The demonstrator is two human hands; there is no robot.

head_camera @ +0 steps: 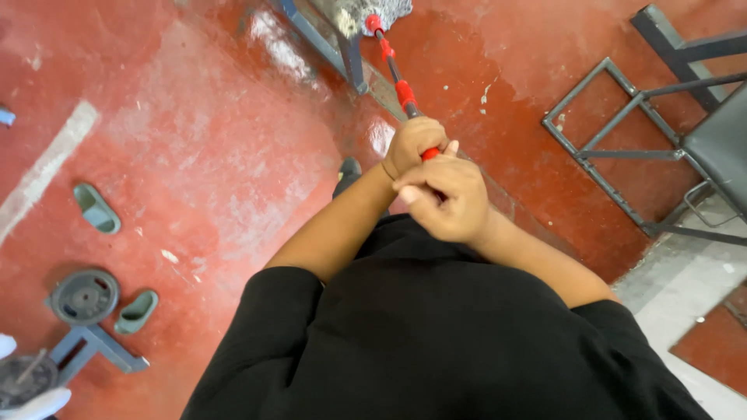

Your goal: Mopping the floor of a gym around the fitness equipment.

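A mop with a red-and-black handle runs from my hands up to its grey stringy head at the top of the view. My left hand grips the handle higher up. Just below it my right hand closes over the handle's end, touching the left hand. The mop head rests on the wet red floor beside a blue-grey metal frame leg. My black shirt fills the bottom of the view, and one dark shoe shows under my left forearm.
Two pale green slippers lie on the left. A round grey weight plate and a metal stand sit at the lower left. A dark metal bench frame with a black seat stands at the right.
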